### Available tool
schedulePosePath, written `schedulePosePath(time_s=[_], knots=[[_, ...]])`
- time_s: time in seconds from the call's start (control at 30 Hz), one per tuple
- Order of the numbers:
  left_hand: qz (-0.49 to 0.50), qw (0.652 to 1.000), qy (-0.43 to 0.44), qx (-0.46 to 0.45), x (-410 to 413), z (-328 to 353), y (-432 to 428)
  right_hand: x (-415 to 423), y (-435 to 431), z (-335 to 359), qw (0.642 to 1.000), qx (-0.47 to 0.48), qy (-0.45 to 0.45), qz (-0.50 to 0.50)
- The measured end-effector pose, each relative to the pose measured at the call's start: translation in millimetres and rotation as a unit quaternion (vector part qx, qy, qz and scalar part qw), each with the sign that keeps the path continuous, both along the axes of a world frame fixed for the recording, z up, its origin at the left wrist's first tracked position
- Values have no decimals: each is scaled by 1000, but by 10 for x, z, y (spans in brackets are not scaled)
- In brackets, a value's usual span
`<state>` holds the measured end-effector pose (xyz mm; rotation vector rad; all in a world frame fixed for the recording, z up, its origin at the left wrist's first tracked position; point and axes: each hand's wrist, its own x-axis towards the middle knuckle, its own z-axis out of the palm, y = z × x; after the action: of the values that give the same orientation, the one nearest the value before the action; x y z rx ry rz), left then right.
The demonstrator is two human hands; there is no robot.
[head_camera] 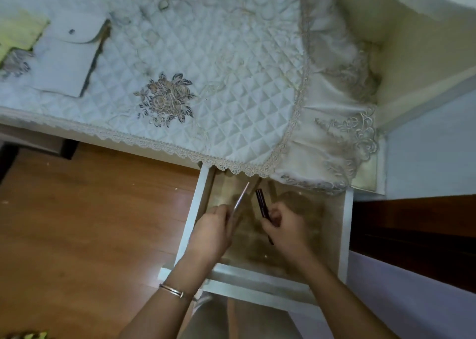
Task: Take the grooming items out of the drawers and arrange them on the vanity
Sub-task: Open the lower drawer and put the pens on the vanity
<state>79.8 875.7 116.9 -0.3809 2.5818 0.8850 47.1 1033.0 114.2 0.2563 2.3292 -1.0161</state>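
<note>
Head camera looks down on our two hands over an open white drawer (345, 235) pulled out from under the vanity (159, 149). Our left hand (211, 235) sits above the drawer's left side, fingers curled shut around the lower end of a thin pale stick (241, 197); the stick rises out of the top of the fist and leans up and to the right, its tip close to the lace edge of the cloth. It is blurred, so we cannot tell what kind of tool it is. Our right hand (286, 227) is just beside the left, nearer the middle of the drawer, closed on a dark slim tube (261, 203). The tube's upper part stands out above the thumb and fingers, tilted slightly left, and a short dark end shows below the hand. The two items are near each other but apart, forming a narrow V above our knuckles. A thin bracelet (171, 290) circles our left wrist. The vanity top is covered by a quilted white cloth (206, 62) with an embroidered flower and lace trim. On the cloth, far to the left and well apart from our hands, lies a flat white pouch (67, 62) with a snap flap. Brown wooden floor (77, 222) shows to the left of the drawer.
</note>
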Motion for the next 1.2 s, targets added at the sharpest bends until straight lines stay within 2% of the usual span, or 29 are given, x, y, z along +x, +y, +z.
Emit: schedulePosePath(time_s=[0.17, 0.27, 0.37, 0.5, 0.63, 0.8, 1.0, 1.07, 1.2], knots=[[46, 995, 73, 44, -60, 495, -247, -254, -278, 564, 996, -60, 66, 23], [99, 983, 141, 55, -430, 776, -473, -742, -543, 828, 988, -116, 104, -22], [138, 973, 179, 38, -965, 891, -735, -1285, -821, 967, 984, -129, 117, -27], [161, 974, 158, -12, -1548, 816, -993, -1790, -1081, 846, 989, -117, 72, -54], [171, 977, 125, -28, -1769, 659, -1141, -1975, -1172, 674, 992, -78, 69, -74], [150, 980, 126, -23, -1731, 577, -1194, -1898, -1163, 597, 993, -58, 74, -72], [124, 967, 220, -20, -1164, 702, -1023, -1380, -805, 798, 979, -83, 175, -59], [59, 973, 224, 5, -819, 686, -908, -1066, -594, 817, 978, -57, 189, -73], [-98, 985, 142, 12, -101, 411, -748, -248, -124, 657, 989, 29, 146, -21]])
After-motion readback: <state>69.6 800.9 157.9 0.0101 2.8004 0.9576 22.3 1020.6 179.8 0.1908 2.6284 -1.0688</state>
